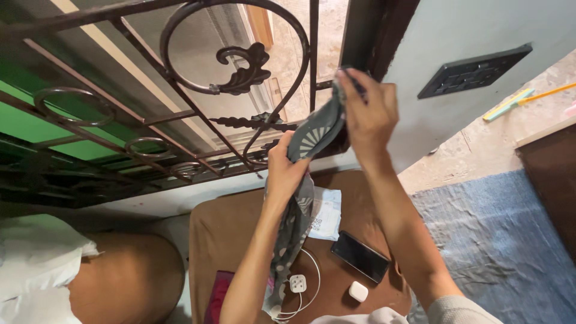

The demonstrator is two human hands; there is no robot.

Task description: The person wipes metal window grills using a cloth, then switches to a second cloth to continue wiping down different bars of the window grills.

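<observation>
Both forearms were raised from the bottom edge toward the iron window grille. A grey patterned cloth was held between the hands, its long axis running from upper right, at the dark window frame, down to lower left. The right hand was pinched on the upper end; the left hand was closed around the middle, the tail hanging over a brown cushion.
</observation>
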